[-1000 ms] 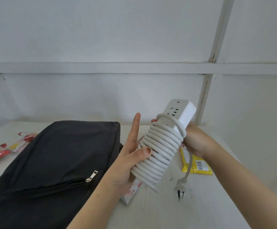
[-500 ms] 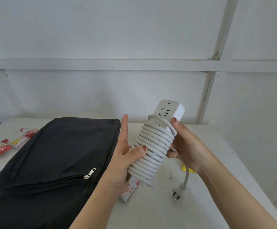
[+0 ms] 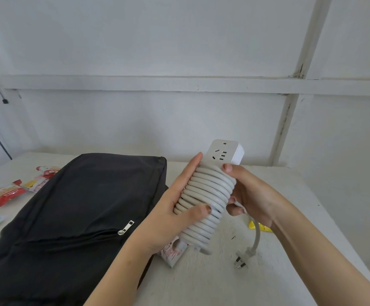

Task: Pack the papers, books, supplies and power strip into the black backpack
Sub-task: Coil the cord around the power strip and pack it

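I hold a white power strip upright above the table, its grey-white cord wound tightly round its body. My left hand grips the coil from the left, thumb across the front. My right hand grips it from the right, thumb on the top turns. The cord's loose end hangs down to the plug, which dangles just over the table. The black backpack lies flat to the left, its zipper pull showing.
Red and white snack packets lie on the white table left of the backpack. A red-printed white packet sits under my left wrist. A yellow packet peeks out behind my right forearm. The wall stands close behind.
My right hand came from behind the strip to its right side and now grips the coil. The strip shifted slightly left and more upright. The plug swung lower.
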The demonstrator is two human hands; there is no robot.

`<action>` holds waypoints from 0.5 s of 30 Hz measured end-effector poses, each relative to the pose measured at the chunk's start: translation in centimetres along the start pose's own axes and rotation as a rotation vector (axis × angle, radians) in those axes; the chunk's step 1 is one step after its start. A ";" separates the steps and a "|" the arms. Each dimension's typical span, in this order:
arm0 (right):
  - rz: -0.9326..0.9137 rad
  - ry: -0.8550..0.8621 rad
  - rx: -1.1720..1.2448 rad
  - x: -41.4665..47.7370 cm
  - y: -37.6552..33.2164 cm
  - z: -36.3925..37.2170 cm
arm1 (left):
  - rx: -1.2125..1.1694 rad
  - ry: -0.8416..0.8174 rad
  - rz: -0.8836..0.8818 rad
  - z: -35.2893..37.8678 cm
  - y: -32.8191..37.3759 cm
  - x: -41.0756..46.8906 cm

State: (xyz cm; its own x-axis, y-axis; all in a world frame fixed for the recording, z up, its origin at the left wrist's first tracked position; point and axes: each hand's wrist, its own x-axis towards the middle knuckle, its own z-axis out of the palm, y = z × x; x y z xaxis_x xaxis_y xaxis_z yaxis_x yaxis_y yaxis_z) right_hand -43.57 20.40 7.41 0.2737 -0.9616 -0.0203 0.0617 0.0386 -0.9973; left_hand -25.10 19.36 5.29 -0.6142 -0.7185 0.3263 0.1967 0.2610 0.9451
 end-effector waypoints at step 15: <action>0.058 0.174 -0.485 -1.8 -0.6 -1.9 | -0.083 0.299 0.017 -3.1 -1.1 -0.9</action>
State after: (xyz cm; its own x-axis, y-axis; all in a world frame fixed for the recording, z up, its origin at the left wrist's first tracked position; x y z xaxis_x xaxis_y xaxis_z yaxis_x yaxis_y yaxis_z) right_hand -45.94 21.62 7.91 0.0975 -0.9941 -0.0464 -0.4125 0.0021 -0.9110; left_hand -22.37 17.74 3.99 -0.3604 -0.8756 0.3216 0.2740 0.2302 0.9338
